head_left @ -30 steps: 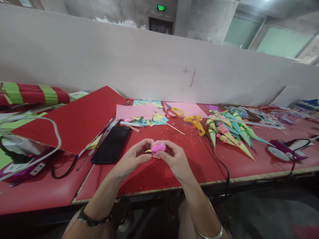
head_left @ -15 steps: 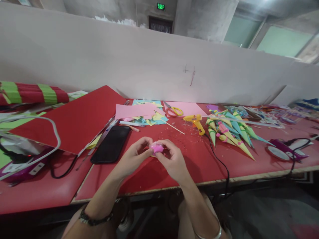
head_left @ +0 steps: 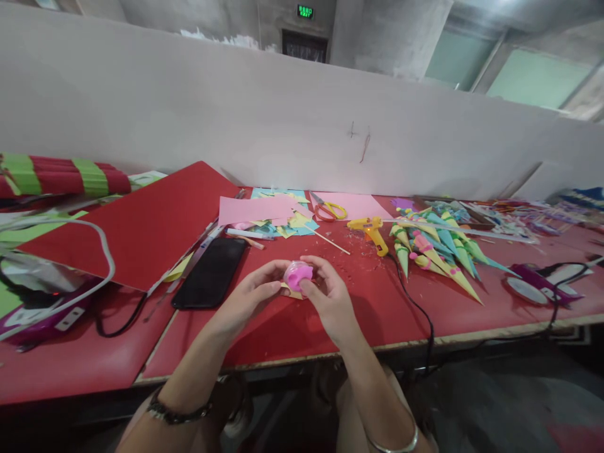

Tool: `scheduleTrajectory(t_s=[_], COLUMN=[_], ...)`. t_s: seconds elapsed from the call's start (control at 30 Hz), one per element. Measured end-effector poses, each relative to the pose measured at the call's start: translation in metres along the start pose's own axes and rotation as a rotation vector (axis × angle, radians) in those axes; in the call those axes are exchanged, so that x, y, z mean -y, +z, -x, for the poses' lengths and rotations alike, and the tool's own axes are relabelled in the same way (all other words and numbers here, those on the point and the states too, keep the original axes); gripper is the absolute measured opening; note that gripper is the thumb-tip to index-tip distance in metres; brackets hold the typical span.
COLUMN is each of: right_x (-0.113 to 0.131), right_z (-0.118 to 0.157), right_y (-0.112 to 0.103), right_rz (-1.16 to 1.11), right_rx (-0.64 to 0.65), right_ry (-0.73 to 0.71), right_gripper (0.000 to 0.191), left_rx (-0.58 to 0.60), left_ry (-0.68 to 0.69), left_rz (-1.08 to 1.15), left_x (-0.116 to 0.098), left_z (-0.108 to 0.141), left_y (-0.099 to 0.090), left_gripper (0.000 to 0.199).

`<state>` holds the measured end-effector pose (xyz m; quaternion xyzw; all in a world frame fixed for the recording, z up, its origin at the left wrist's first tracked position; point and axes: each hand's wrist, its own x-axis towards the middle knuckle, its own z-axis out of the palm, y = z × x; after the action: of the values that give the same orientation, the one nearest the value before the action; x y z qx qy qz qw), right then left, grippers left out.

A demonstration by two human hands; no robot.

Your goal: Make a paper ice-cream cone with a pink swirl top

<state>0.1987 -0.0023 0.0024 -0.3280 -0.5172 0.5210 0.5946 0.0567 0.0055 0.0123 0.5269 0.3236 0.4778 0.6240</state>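
Note:
Between my two hands, just above the red table (head_left: 377, 314), is a small pink piece (head_left: 298, 277) with a clear, shiny part at its upper left. My left hand (head_left: 258, 290) has its fingers curled round the left side of it. My right hand (head_left: 328, 292) pinches it from the right, thumb on the pink surface. Beneath the pink piece a bit of pale yellow material (head_left: 291, 292) shows; whether it is held or lies on the table cannot be told.
A black phone (head_left: 211, 274) lies left of my hands. Beyond are paper scraps (head_left: 283, 223), scissors (head_left: 329, 209), a thin stick (head_left: 333, 241) and a yellow glue gun (head_left: 370, 233) with a black cord. Paper cones (head_left: 438, 248) lie right; a red sheet (head_left: 141, 226) lies left.
The pink piece has turned, so more of its surface and the clear part now show. My right thumb has shifted on it, and more of the pale yellow bit is visible.

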Motion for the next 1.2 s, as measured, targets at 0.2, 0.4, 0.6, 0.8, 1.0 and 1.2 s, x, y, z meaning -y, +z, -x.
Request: scheduleTrajectory(t_s=[0.2, 0.4, 0.6, 0.8, 1.0, 1.2], right_x=[-0.004, -0.007, -0.005, -0.002, -0.001, 0.000], right_z=[-0.001, -0.002, 0.001, 0.000, -0.002, -0.001], right_y=[-0.003, -0.003, 0.001, -0.001, -0.003, 0.000], right_rz=[0.039, -0.042, 0.315, 0.324, 0.190, 0.069], right_rx=[0.090, 0.042, -0.022, -0.053, -0.096, -0.167], right_ry=[0.054, 0.070, -0.148, -0.158, -0.097, -0.121], right_gripper=[0.027, 0.026, 0.039, 0.024, 0.025, 0.019], left_rx=[-0.177, -0.185, -0.282, -0.228, -0.199, -0.237], left_ry=[0.049, -0.011, 0.081, 0.092, 0.087, 0.083], left_rz=[-0.176, -0.127, -0.217, -0.271, -0.245, -0.160], left_x=[0.000, 0.001, 0.001, 0.001, 0.000, 0.007], left_z=[-0.004, -0.003, -0.005, -0.005, -0.003, -0.004], left_y=[0.003, 0.007, 0.013, 0.014, 0.015, 0.012], left_gripper=[0.018, 0.021, 0.022, 0.023, 0.024, 0.023])
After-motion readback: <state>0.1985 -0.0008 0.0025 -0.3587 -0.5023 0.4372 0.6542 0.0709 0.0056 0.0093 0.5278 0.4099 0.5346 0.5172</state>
